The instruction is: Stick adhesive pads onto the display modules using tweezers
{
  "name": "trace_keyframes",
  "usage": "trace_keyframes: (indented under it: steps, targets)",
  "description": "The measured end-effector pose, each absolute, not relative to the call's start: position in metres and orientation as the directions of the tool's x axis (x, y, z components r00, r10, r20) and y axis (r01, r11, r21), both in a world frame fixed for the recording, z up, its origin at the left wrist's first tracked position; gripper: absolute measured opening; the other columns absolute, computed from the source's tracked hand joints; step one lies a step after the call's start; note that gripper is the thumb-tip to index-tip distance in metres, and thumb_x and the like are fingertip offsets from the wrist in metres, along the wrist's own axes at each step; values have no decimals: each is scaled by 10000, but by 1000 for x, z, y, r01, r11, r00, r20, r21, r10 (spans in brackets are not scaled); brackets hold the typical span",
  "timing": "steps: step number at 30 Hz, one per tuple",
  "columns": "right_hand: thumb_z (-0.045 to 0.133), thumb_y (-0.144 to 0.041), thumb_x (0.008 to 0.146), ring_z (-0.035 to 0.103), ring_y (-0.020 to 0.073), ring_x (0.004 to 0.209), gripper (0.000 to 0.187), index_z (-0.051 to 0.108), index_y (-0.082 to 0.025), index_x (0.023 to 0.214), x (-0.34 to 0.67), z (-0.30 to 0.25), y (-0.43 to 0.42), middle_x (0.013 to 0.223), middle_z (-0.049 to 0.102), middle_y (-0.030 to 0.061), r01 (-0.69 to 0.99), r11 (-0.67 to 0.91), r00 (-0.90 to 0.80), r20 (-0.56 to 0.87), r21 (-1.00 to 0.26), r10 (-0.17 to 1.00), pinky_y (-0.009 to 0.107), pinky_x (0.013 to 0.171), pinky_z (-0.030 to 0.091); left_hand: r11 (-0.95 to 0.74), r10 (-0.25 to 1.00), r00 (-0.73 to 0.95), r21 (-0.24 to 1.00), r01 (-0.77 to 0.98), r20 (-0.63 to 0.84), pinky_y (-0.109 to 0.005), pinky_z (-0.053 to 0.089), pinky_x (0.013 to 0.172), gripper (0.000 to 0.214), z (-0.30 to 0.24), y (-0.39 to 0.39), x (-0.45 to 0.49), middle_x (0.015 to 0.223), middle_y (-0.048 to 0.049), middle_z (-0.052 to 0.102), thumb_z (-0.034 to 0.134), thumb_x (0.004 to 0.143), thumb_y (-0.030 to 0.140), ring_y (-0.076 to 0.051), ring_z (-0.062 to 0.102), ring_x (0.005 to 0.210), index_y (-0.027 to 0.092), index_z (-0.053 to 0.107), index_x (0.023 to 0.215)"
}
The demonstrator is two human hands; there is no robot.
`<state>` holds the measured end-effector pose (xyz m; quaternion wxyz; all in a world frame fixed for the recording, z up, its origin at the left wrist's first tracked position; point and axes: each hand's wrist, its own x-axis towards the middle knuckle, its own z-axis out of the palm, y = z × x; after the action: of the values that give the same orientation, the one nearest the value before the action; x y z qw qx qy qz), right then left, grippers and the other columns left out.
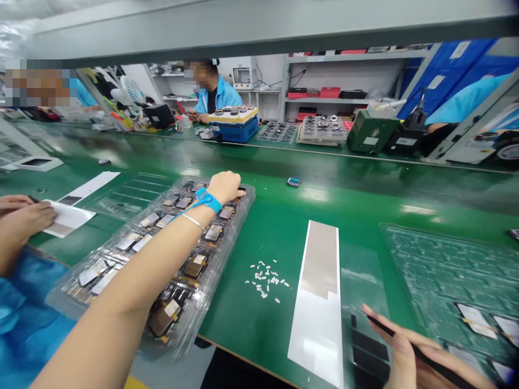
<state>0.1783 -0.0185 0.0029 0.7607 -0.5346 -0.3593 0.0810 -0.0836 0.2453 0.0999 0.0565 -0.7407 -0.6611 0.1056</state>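
My left hand (pixel 225 186), with a blue wrist strap (pixel 208 200), reaches over the far right corner of a clear plastic tray (pixel 233 237). Its fingers are curled and partly hidden, closed on a small dark part (pixel 241 192) there. Rows of small square electronic parts (pixel 195 265) with orange flex tabs fill the tray. Low on the right, my right hand (pixel 409 356) grips black tweezers (pixel 421 354), their tips pointing left. Near the tips are black rectangular pieces (pixel 370 348) on clear film. A white strip (pixel 318 324) with a grey-beige section lies left of them.
Small white scraps (pixel 265 278) lie scattered mid-table. A second clear tray (pixel 441 270) with several parts sits right. On the left, a co-worker's hands (pixel 26 219) hold a white sheet (pixel 71 216). A blue-rimmed piece (pixel 293 182) lies farther back. A shelf beam (pixel 259 27) crosses overhead.
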Motion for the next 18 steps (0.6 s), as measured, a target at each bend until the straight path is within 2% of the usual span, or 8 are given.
trace_keyframes:
  steps: [6, 10, 12, 13, 16, 18]
  targets:
    - [766, -184, 827, 724, 243, 669, 260, 511, -209, 872, 182, 3, -19, 784, 686, 45, 239, 404, 733, 437, -883, 521, 419, 612, 636, -141, 981, 113, -178, 974, -157, -437, 571, 858, 301, 114, 253, -79, 1215, -92, 638, 642, 965, 320, -243, 661, 1025, 162, 610, 1219]
    - [772, -141, 810, 723, 238, 686, 275, 524, -200, 914, 182, 4, -20, 797, 691, 44, 239, 436, 728, 457, -868, 511, 411, 634, 629, -237, 965, 224, -95, 967, -135, -362, 558, 785, 184, 130, 234, -83, 999, -55, 692, 698, 905, 255, -215, 676, 893, 142, 666, 1046]
    - [765, -119, 802, 722, 230, 683, 267, 528, -189, 902, 181, 5, -20, 794, 694, 49, 272, 450, 709, 493, -851, 504, 399, 642, 629, -306, 948, 302, -31, 951, -103, -289, 522, 703, 189, 140, 209, -85, 861, -24, 693, 707, 841, 161, -195, 668, 792, 141, 666, 1024]
    - [761, -106, 797, 723, 226, 687, 260, 533, -182, 895, 180, 6, -20, 799, 696, 53, 293, 460, 694, 517, -838, 501, 394, 652, 630, -339, 937, 338, 1, 941, -83, -263, 500, 667, 250, 144, 191, -86, 838, -12, 691, 679, 830, 126, -184, 661, 758, 145, 650, 1077]
    - [744, -72, 790, 730, 216, 705, 243, 544, -160, 895, 181, 6, -19, 826, 704, 61, 334, 494, 655, 575, -803, 491, 382, 692, 631, -444, 895, 446, 88, 892, 7, -248, 478, 678, 377, 144, 123, -80, 955, -18, 691, 517, 882, 87, -170, 659, 788, 196, 582, 1237]
    - [723, -61, 803, 733, 211, 713, 217, 548, -152, 893, 182, 5, -19, 837, 705, 62, 351, 502, 634, 595, -790, 493, 380, 711, 632, -600, 800, 584, 207, 773, 138, -274, 488, 713, 274, 134, 73, -71, 1008, -33, 683, 445, 915, 111, -191, 677, 836, 219, 646, 1067]
